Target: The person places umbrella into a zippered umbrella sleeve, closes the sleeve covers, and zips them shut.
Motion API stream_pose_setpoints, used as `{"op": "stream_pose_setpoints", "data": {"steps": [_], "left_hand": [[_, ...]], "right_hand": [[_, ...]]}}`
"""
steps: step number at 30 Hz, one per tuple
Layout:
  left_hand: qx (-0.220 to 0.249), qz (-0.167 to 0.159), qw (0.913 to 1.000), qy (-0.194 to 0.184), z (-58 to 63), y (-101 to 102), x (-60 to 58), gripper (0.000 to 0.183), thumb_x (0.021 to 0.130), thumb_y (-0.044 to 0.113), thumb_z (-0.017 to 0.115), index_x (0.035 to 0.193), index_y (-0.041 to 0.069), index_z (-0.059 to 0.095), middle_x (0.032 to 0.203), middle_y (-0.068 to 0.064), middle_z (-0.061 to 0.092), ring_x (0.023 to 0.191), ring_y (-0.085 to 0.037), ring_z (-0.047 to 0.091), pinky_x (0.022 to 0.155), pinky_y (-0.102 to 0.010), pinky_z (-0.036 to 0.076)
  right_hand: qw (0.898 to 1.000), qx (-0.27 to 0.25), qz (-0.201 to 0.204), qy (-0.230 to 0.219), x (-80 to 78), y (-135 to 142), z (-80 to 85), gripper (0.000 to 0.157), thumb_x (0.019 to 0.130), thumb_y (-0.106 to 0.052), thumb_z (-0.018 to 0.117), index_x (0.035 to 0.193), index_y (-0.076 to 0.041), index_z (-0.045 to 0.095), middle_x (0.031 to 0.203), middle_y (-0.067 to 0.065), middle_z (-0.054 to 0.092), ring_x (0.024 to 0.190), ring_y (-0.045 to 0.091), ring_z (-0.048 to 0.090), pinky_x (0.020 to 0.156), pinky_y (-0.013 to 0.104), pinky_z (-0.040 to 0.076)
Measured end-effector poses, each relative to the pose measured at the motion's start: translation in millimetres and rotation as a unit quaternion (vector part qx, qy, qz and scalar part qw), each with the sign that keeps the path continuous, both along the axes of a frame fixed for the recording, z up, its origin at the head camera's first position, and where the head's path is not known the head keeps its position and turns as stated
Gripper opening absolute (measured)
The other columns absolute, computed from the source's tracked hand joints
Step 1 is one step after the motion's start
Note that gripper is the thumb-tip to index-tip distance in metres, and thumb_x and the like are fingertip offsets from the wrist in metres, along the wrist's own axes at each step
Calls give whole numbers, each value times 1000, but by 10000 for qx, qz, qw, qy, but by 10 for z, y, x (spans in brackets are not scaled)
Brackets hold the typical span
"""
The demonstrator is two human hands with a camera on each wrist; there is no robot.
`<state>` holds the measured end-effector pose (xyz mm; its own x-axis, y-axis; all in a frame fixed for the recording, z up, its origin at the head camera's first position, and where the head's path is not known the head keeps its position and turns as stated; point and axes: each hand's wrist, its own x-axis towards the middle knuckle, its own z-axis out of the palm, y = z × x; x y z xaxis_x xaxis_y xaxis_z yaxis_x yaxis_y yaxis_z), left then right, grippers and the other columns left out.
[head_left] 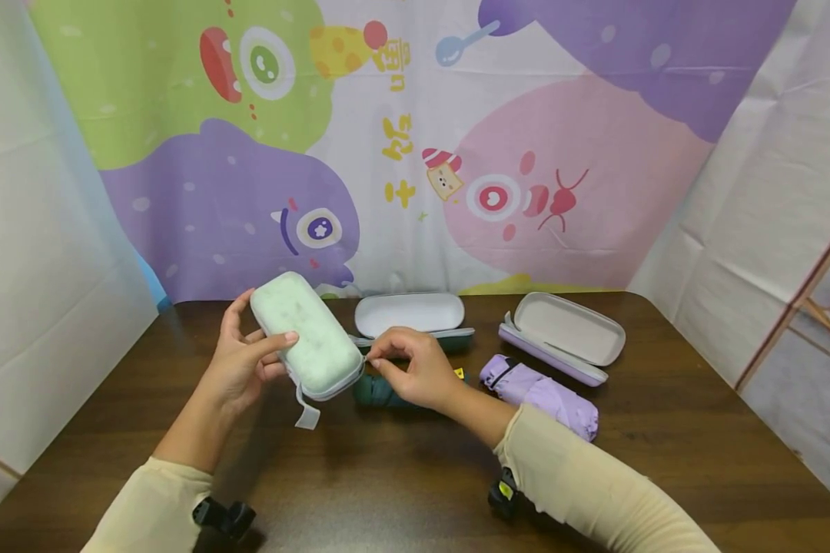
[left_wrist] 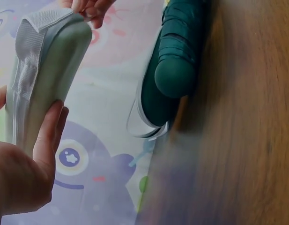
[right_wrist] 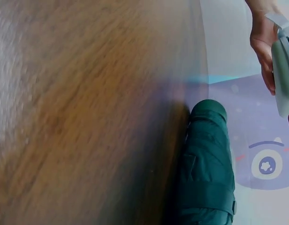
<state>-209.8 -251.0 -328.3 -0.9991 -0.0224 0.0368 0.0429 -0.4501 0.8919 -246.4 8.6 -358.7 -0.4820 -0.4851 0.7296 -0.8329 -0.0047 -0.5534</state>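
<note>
A pale green zip-up case (head_left: 311, 330) is held up, tilted, above the table in the head view. My left hand (head_left: 238, 372) grips it, thumb across the front and fingers behind. From its lower end hangs a light fabric loop (head_left: 307, 416). At the case's lower right corner my right hand (head_left: 418, 372) pinches what looks like the zipper pull, mostly hidden by the fingertips. The case looks closed. Below and behind the right hand lies a folded dark green umbrella (head_left: 376, 392), also seen in the right wrist view as a rolled umbrella (right_wrist: 205, 164).
An open dark green case (head_left: 456, 340) with a pale lining (head_left: 410, 315) stands behind the green umbrella. To the right are an open lilac case (head_left: 553, 355) and a folded lilac umbrella (head_left: 542, 395) on the brown table (head_left: 360, 491). A cartoon-print cloth (head_left: 401, 230) hangs behind.
</note>
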Motion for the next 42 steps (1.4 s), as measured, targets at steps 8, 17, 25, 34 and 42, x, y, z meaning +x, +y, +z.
{"op": "stream_pose_setpoints", "data": {"steps": [8, 17, 25, 34, 42], "left_hand": [[349, 391, 9986, -102, 29, 65, -1, 95, 82, -19, 63, 143, 36, 15, 99, -11, 62, 76, -25, 70, 63, -39, 59], [552, 890, 9942, -229, 27, 136, -8, 91, 81, -19, 64, 139, 36, 21, 99, -11, 59, 72, -25, 70, 61, -39, 59], [678, 1665, 9833, -277, 11, 257, -20, 92, 78, -17, 69, 134, 35, 19, 111, -15, 46, 69, -22, 69, 57, -37, 58], [1090, 2389, 9643, -327, -29, 380, -13, 93, 75, -17, 73, 130, 31, 15, 120, -13, 40, 70, -24, 69, 57, -37, 58], [1276, 2512, 9576, -601, 2, 494, -5, 92, 75, -14, 75, 128, 31, 14, 121, -11, 40, 77, -25, 69, 63, -40, 58]], "right_hand": [[9988, -311, -271, -256, 44, -18, 23, 13, 77, 14, 70, 80, 1, 70, 78, 8, 66, 66, 14, 60, 57, 25, 53], [9974, -493, -231, -462, 347, -67, 285, 11, 73, 20, 67, 75, 9, 68, 71, 18, 63, 58, 17, 58, 53, 25, 52], [9966, -301, -398, -660, 296, -227, 89, 9, 74, 15, 71, 75, 6, 72, 72, 14, 65, 59, 14, 58, 53, 22, 52], [9894, -402, -921, -1049, 318, -388, 23, 6, 76, 5, 76, 79, 0, 76, 72, 8, 68, 58, 4, 56, 53, 19, 51], [9840, -656, -871, -1406, 386, -477, 43, 5, 78, 7, 73, 79, 3, 75, 73, 11, 67, 50, 1, 56, 47, 23, 52]]}}
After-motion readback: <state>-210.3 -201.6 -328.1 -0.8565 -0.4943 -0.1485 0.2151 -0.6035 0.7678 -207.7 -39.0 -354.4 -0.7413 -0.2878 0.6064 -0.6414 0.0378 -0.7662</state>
